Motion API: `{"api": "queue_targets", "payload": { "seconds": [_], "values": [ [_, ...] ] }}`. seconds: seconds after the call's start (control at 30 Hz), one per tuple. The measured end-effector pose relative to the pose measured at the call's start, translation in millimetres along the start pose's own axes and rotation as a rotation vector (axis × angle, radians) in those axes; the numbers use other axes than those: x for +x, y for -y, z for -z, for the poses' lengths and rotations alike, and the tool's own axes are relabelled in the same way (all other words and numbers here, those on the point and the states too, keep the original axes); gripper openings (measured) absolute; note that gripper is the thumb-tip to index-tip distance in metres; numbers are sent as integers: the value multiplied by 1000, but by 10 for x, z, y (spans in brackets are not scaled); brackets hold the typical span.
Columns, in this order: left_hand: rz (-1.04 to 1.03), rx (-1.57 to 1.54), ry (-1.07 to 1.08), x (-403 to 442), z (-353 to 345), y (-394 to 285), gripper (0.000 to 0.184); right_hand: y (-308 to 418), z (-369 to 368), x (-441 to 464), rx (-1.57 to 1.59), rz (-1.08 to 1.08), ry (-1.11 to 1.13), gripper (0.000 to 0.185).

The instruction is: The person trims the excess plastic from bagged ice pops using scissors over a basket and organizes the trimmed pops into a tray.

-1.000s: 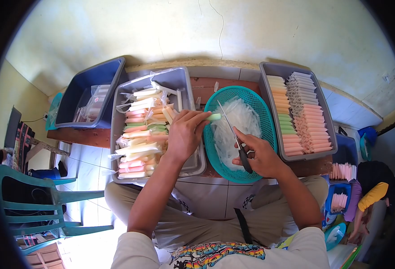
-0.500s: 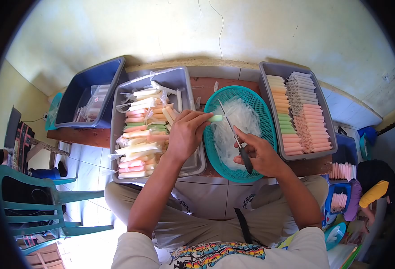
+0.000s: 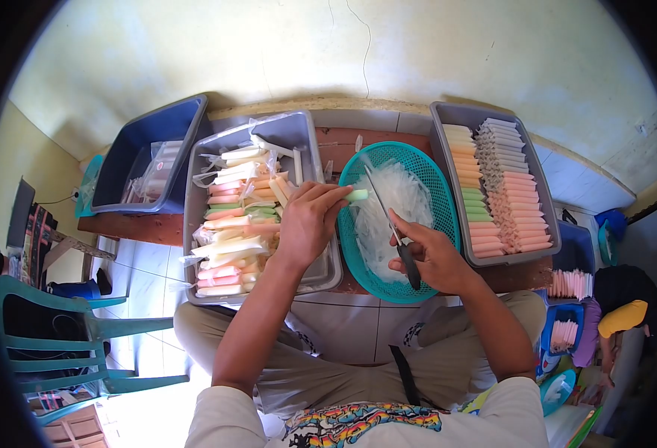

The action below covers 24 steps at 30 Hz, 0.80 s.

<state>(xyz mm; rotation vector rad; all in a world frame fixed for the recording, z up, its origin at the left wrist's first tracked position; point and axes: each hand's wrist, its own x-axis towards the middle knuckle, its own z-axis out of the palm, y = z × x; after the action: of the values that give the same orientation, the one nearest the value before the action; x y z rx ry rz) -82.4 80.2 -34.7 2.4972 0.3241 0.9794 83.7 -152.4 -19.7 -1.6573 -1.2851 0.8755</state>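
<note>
Between the fingers of my left hand point(image 3: 312, 220) is a green ice pop point(image 3: 357, 196), a filled plastic tube whose end points right over the basket's rim. My right hand point(image 3: 429, 257) grips black-handled scissors point(image 3: 409, 263), with the blades angled up and left beside the ice pop's tip. Below both hands, a turquoise mesh basket point(image 3: 452, 224) holds a heap of clear plastic offcuts point(image 3: 396, 216). To the left, a grey tub point(image 3: 306, 142) contains loosely piled white, pink, green and yellow ice pops point(image 3: 231, 243). Neat rows of ice pops point(image 3: 526, 216) fill the grey tub point(image 3: 556, 239) on the right.
A dark blue tub point(image 3: 112, 194) with plastic packets stands at the far left. Everything rests on a low red-brown bench point(image 3: 347, 142) against the wall. A green plastic chair point(image 3: 52, 336) is at left. Another person point(image 3: 623, 321) is at right, near smaller tubs of tubes.
The scissor blades have shifted slightly: one blade tip is now blurred and further apart from the other. The left hand and ice pop stay almost where they were.
</note>
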Motion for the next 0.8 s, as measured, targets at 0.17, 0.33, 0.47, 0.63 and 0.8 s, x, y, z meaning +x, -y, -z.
{"api": "queue_targets", "payload": {
  "seconds": [0.17,0.33,0.47,0.63,0.8],
  "values": [
    [8,3,10,-3,8,9,29,10,4,0,45,2,-8,98],
    [13,8,-4,-6,2,-1,28,20,12,17,1,-73,-42,100],
    [19,-5,1,0,4,-16,28,33,-2,52,-232,-61,-76,100],
    [-2,-27,-22,10,7,-41,28,-281,-118,110,-538,36,-234,95],
    [-4,-46,-33,17,3,-52,28,-323,-172,162,-599,-80,-173,94]
  ]
}}
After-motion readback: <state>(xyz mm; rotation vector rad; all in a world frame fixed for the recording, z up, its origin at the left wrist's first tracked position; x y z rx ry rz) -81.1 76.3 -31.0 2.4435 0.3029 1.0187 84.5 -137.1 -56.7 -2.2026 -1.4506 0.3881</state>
